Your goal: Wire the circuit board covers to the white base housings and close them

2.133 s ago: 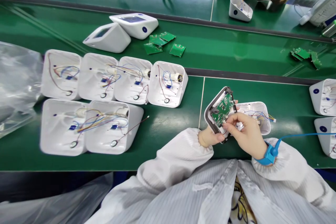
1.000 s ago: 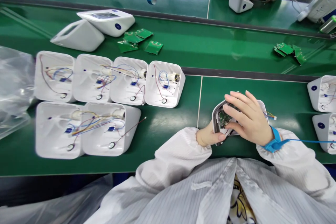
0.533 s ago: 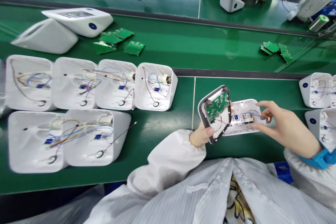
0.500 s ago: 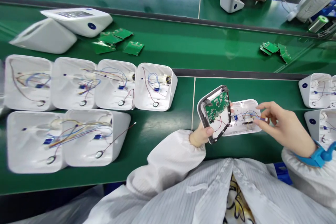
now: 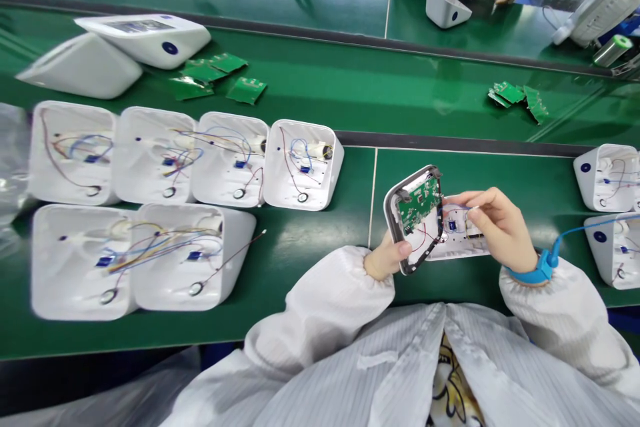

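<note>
Head view: glossy green bench mat [image 5: 310, 247] fronts a green conveyor belt [image 5: 360, 90] with loose green circuit boards [image 5: 215, 77] at 11 o'clock and another worker's hands at 1 o'clock. Left hand [image 5: 383, 260] grips the grey-rimmed white cover panel with green board [image 5: 414, 213], tilted upright at 3 o'clock; right hand [image 5: 497, 230] pinches thin wires [image 5: 457, 208] above the open white plastic housing [image 5: 463, 240]. Six open white wired housings [image 5: 150, 207] sit at 9 o'clock.

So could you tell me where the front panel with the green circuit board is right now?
In the head view, the front panel stands tilted right of centre, gripped by the left hand, against the open white housing where the right hand pinches wires.
</note>
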`<state>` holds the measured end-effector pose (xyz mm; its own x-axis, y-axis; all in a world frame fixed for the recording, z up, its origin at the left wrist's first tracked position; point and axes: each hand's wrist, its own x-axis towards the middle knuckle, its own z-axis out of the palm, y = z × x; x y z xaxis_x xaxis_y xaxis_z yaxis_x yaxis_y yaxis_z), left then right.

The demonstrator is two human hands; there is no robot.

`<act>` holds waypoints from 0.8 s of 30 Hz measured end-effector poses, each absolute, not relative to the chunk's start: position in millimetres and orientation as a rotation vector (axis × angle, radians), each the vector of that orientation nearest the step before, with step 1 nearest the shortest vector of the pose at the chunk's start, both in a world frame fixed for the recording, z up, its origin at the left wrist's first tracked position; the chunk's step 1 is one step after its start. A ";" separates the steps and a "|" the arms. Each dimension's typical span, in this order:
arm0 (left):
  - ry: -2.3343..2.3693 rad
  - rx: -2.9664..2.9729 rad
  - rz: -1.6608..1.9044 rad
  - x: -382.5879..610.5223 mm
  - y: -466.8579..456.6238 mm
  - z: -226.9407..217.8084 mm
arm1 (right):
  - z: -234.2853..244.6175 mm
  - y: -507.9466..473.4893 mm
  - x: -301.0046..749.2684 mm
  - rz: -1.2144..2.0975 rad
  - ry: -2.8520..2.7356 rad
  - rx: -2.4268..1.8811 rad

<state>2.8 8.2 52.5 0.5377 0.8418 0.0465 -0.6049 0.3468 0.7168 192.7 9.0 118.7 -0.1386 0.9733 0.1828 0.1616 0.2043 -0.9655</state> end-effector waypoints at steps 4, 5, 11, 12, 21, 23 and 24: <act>0.320 0.747 0.937 0.7 7.5 53.1 | 118.7 10.7 188.6 1.266 -1.446 -1.132; 0.323 0.735 0.944 0.3 7.0 52.9 | 118.7 11.5 188.3 1.243 -1.472 -1.182; 0.279 0.655 0.983 -1.2 3.2 46.8 | 114.2 13.7 183.5 0.787 -1.607 -1.575; 0.289 0.651 0.982 -1.3 2.7 44.6 | 112.6 13.7 182.4 0.707 -1.650 -1.616; 0.347 0.712 0.958 -3.6 3.9 32.8 | 108.3 11.5 182.0 0.066 -2.172 -1.581; 0.391 0.717 0.932 -3.3 4.1 37.1 | 110.8 9.0 179.5 0.229 -2.157 -1.521; 0.417 0.714 0.915 -3.0 4.2 39.6 | 111.7 7.8 177.7 0.345 -2.140 -1.486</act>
